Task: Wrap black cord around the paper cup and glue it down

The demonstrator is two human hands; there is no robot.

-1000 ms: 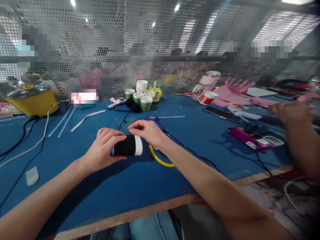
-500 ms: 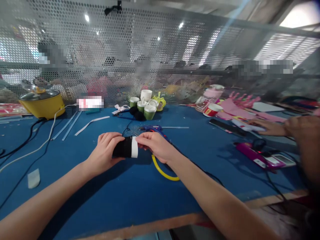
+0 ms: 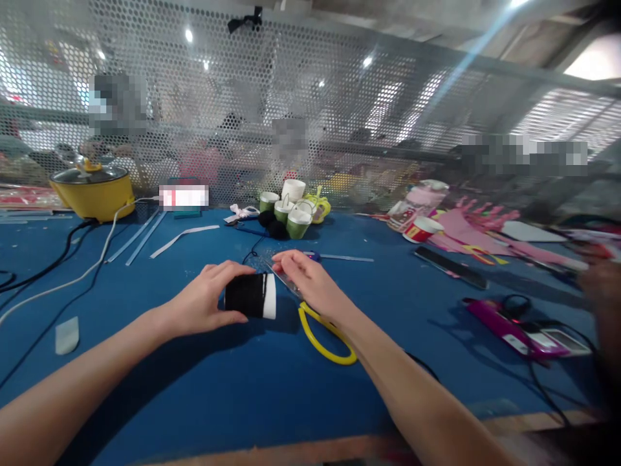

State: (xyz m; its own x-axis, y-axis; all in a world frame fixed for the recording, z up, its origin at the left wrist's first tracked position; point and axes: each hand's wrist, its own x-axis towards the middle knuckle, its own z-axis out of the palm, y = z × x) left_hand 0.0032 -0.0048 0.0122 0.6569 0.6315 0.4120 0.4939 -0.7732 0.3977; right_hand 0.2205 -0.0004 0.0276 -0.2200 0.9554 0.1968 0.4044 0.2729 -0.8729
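Observation:
A paper cup [image 3: 251, 295] wrapped in black, with a white band at its right end, lies on its side on the blue table [image 3: 204, 382]. My left hand [image 3: 206, 303] curls around its left end and grips it. My right hand [image 3: 308, 283] rests just to the cup's right, fingers bent over the blades of yellow-handled scissors [image 3: 323, 329], fingertips near the cup's rim. Whether that hand grips the scissors is unclear.
Green and white cups [image 3: 291, 213] stand at the back centre before a perforated metal screen [image 3: 310, 123]. A yellow pot [image 3: 93, 191] sits back left, with cables [image 3: 58, 272] and white strips [image 3: 179, 236]. Pink material [image 3: 466, 230] and a magenta tool [image 3: 509, 323] lie right; another person's hand [image 3: 601, 285] shows there.
The view has tilted up and shifted. My right hand has come off the cup's rim and settled over the scissor blades. My left hand keeps its hold on the cup.

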